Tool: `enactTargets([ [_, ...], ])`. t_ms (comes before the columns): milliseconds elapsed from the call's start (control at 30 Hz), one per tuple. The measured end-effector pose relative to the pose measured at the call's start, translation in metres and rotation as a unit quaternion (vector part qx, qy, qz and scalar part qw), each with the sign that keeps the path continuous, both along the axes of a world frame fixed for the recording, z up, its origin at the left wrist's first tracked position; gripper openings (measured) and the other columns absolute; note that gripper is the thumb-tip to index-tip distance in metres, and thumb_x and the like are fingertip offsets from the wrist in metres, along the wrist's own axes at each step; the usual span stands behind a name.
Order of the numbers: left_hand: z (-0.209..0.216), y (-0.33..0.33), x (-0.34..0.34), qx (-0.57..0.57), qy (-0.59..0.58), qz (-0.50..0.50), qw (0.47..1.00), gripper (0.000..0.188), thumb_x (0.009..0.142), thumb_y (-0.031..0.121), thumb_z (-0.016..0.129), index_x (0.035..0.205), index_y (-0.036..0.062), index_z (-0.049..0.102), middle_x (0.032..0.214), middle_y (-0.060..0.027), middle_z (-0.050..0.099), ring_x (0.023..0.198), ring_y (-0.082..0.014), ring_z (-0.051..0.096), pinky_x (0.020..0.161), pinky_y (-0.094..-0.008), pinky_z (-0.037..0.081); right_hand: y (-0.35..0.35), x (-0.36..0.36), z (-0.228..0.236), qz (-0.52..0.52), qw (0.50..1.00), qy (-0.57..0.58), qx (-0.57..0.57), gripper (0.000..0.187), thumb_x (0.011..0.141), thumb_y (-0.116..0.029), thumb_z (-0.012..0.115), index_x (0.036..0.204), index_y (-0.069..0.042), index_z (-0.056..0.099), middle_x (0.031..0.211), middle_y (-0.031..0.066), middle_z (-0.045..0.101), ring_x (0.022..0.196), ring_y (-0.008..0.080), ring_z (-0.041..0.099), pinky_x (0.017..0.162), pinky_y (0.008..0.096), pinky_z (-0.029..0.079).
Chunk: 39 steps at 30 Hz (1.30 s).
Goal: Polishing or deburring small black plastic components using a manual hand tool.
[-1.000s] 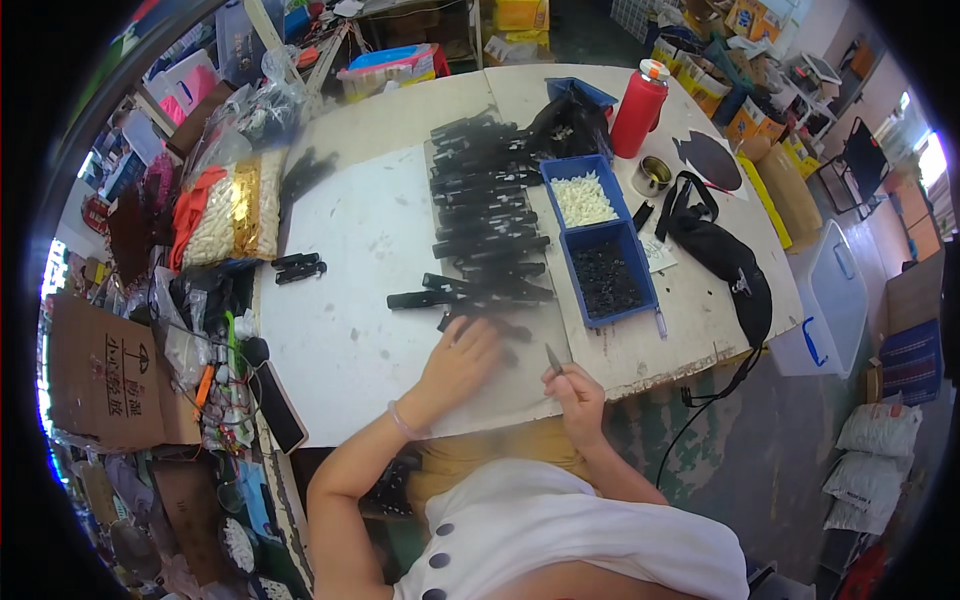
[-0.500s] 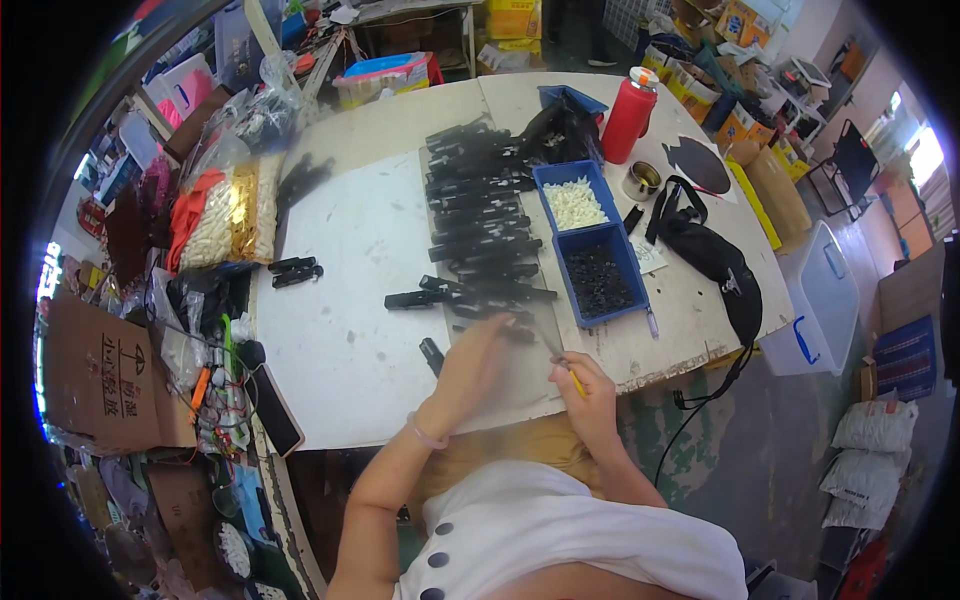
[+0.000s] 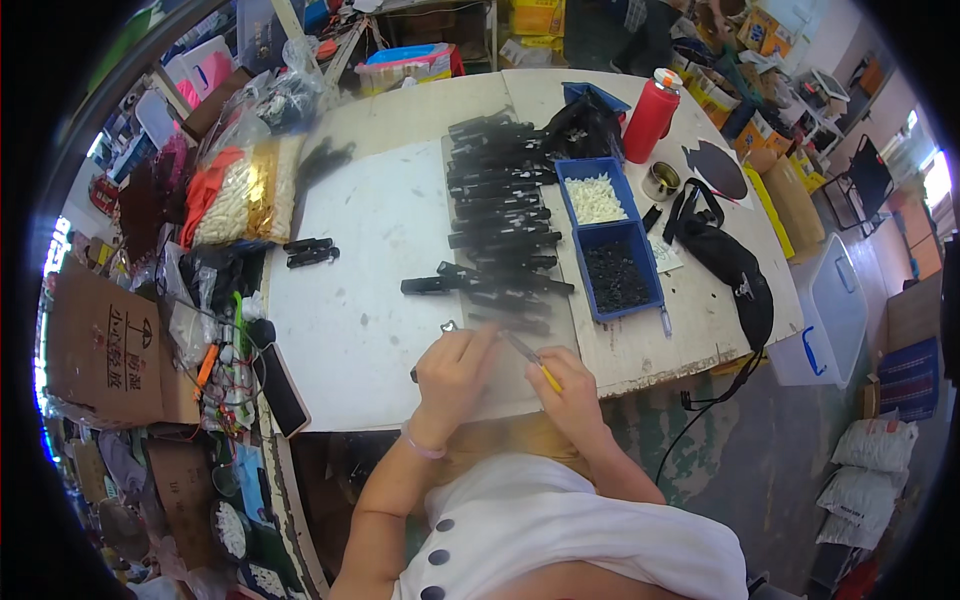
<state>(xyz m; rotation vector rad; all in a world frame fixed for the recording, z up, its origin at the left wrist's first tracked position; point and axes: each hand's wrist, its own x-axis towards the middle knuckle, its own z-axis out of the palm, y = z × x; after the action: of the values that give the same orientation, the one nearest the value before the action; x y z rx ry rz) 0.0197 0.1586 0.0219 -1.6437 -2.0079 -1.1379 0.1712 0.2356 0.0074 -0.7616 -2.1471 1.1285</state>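
Note:
My left hand [image 3: 452, 375], fingers curled, is closed over a black elongated piece [image 3: 414, 375] that it mostly hides. A small shiny metal end [image 3: 448, 327] shows just beyond the knuckles. In my right hand [image 3: 570, 390] is a slim tool with a yellow handle [image 3: 550, 377] and a thin metal blade [image 3: 520, 347], its tip pointing toward the left hand's fingers. Beyond both hands lies a long row of black elongated pieces [image 3: 502, 215] on a grey strip. One black piece [image 3: 425, 286] sticks out left of the row.
Right of the row stand blue bins of white parts [image 3: 595, 200] and black parts [image 3: 615, 275]. Past them are a red flask [image 3: 651, 118], a metal cup [image 3: 660, 181] and a black waist bag [image 3: 725, 260]. Two black pieces [image 3: 312, 253], a bag [image 3: 245, 195] and a phone [image 3: 283, 390] are leftward.
My left hand has drawn back from the near end of the row and come over the loose black piece. My right hand's tool has moved closer to it. The view has shifted slightly.

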Motion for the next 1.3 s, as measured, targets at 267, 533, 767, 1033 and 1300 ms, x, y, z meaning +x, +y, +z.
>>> enactTargets([
  [267,-0.010,-0.040,0.000,-0.048,-0.055,0.044,0.996,0.019,0.078,0.008,0.064,0.096,0.0017,0.061,0.066,-0.0071,0.056,0.056,-0.0168,0.052,0.050,-0.0301,0.041,-0.019,-0.013,-0.005,0.088,0.987,0.001,0.132,0.014,0.082,-0.012,0.059,0.084,0.001,0.058,0.086,0.0150,0.056,0.079,0.0316,0.055,0.067,0.0377,0.045],
  [533,0.010,-0.146,0.002,-0.220,-0.696,-0.048,0.682,0.026,0.091,0.023,0.052,0.089,-0.0010,0.062,0.060,0.0033,0.048,0.053,-0.0031,0.040,0.046,-0.0192,0.029,-0.052,-0.015,-0.032,0.286,0.950,0.016,0.124,0.025,0.080,-0.025,0.063,0.073,-0.002,0.056,0.082,0.0101,0.058,0.078,0.0279,0.055,0.067,0.0376,0.045],
  [767,-0.033,-0.196,-0.038,-0.420,-0.281,-0.036,0.862,0.029,0.085,0.020,0.058,0.106,0.0010,0.060,0.089,-0.0113,0.064,0.080,-0.0191,0.061,0.074,-0.0281,0.047,-0.024,-0.004,-0.019,0.154,0.987,-0.017,-0.051,0.017,0.083,-0.016,0.057,0.085,-0.001,0.064,0.096,0.0106,0.062,0.091,0.0208,0.058,0.077,0.0296,0.046],
  [1033,-0.011,-0.037,-0.025,-0.272,0.126,-0.190,0.935,0.027,0.076,0.010,0.059,0.103,0.0071,0.058,0.104,-0.0070,0.058,0.110,-0.0240,0.047,0.095,-0.0352,0.036,0.010,0.027,0.003,-0.052,0.979,0.089,-0.176,0.017,0.083,-0.010,0.055,0.075,0.003,0.062,0.088,0.0081,0.061,0.081,0.0137,0.055,0.071,0.0243,0.043],
  [1300,-0.040,-0.006,-0.010,-0.196,-0.119,-0.152,0.961,0.023,0.079,0.015,0.063,0.097,0.0017,0.057,0.080,-0.0117,0.058,0.068,-0.0279,0.056,0.062,-0.0340,0.047,0.005,0.026,-0.021,-0.048,0.996,-0.008,-0.077,0.018,0.081,-0.012,0.059,0.090,0.003,0.062,0.097,0.0150,0.061,0.089,0.0261,0.059,0.080,0.0324,0.045],
])
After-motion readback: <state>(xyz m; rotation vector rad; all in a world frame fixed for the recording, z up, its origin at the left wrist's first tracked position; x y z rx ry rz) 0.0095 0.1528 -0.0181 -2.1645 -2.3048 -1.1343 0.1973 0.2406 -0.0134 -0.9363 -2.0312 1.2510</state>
